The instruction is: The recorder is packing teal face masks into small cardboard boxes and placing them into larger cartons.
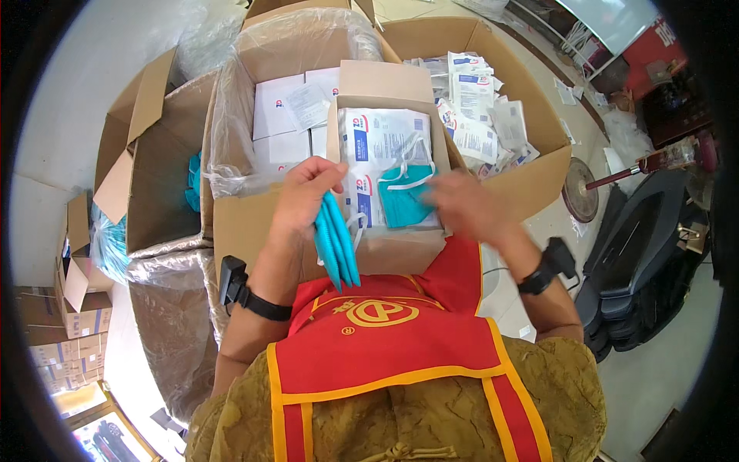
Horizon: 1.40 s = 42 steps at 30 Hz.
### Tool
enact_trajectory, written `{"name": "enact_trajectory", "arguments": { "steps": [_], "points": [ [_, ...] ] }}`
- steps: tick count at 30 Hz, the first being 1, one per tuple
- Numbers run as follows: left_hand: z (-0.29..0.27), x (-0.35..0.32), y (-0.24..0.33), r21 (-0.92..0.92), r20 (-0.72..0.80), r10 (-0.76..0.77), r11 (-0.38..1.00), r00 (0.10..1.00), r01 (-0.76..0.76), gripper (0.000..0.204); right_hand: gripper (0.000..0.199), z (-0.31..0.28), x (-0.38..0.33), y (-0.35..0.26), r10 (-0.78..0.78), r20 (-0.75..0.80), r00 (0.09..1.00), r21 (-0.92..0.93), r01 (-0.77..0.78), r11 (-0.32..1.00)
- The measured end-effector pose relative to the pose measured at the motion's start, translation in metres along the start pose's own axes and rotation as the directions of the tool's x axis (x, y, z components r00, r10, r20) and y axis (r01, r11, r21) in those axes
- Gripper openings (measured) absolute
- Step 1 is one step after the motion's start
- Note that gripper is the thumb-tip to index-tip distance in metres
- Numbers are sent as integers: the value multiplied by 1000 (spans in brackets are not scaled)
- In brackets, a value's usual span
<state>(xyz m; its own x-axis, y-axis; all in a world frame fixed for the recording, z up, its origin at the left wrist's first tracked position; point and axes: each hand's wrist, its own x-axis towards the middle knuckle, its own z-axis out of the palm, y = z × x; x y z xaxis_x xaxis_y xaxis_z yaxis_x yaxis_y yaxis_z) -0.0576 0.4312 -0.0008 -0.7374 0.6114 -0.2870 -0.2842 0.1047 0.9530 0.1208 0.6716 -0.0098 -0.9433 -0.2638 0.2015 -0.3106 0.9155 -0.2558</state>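
Note:
My left hand [308,192] is closed on a few teal face masks [334,242], which hang down from its fingers with a white ear loop at their side. To its right, another teal face mask [404,204] with white ear loops lies on white printed packets [369,138] in a small open carton [389,81]. My right hand [469,204] is at the right edge of that mask, smeared by motion. Whether its fingers grip the mask or only pass beside it cannot be made out.
Behind the small carton stands a plastic-lined box [239,92] of white cartons [277,104]. A large box [531,181] at the right holds loose white packets [473,138]. Another tall box [165,192] at the left has teal items inside. A black chair [639,246] stands far right.

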Motion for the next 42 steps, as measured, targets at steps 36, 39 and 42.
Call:
{"name": "enact_trajectory", "arguments": {
  "steps": [36,39,42],
  "points": [
    [11,-42,18,-128,-185,222,960,957,-247,40,26,-53,83,-119,216,-57,975,596,-140,791],
    [-1,-48,15,-221,-216,133,958,967,-181,43,22,-53,92,-118,136,75,988,813,-139,565],
    [-8,-57,15,-328,-177,92,933,980,-147,43,25,-32,119,-63,239,36,970,821,-165,547]
  ]
}}
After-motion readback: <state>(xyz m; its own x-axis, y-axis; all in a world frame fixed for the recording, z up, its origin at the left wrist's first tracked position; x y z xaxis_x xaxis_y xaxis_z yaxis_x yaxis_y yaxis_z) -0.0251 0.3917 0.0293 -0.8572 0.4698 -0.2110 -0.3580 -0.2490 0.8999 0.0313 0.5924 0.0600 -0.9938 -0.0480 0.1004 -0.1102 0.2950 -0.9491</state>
